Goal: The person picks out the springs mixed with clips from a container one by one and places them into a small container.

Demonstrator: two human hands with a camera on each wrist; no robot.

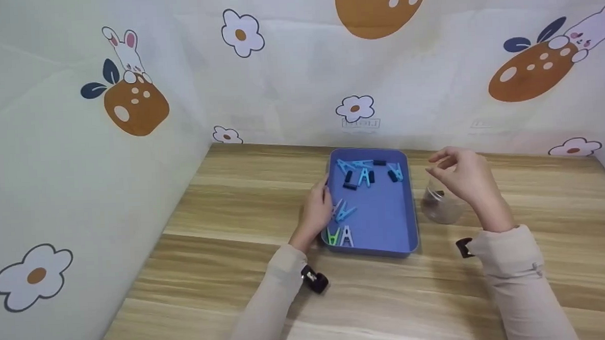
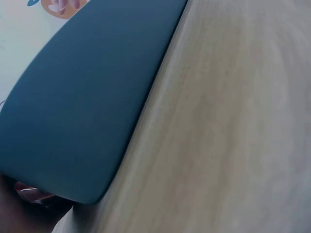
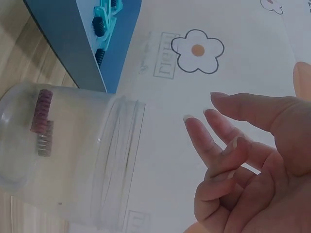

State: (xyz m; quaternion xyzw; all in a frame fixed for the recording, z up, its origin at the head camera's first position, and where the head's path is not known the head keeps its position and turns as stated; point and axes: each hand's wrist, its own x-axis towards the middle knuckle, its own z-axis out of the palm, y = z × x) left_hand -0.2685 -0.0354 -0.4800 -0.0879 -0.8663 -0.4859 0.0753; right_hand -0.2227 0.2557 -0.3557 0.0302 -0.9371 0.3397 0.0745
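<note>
My left hand (image 1: pixel 317 207) grips the left side of a blue rectangular tray (image 1: pixel 379 223); in the left wrist view the tray wall (image 2: pixel 87 102) hides most of its fingers. Several light-blue clothespins (image 1: pixel 365 177) lie in the tray among small black springs (image 1: pixel 350 187). At its near left corner are a green clothespin (image 1: pixel 333 236) and a whitish clothespin (image 1: pixel 347 236). Above a clear jar (image 1: pixel 445 212) hovers my right hand (image 1: pixel 468 175), fingers loosely bent, thumb and fingertips apart with nothing between them. Inside the jar are a dark reddish spring (image 3: pixel 42 109) and a greyish spring (image 3: pixel 45 141).
The jar stands on the wooden table (image 1: pixel 222 209), just right of the tray. A pale sheet printed with flowers and rabbits (image 1: pixel 288 78) rises behind the table and along its left side. Black wrist-camera mounts (image 1: pixel 315 279) stick out beside both sleeves.
</note>
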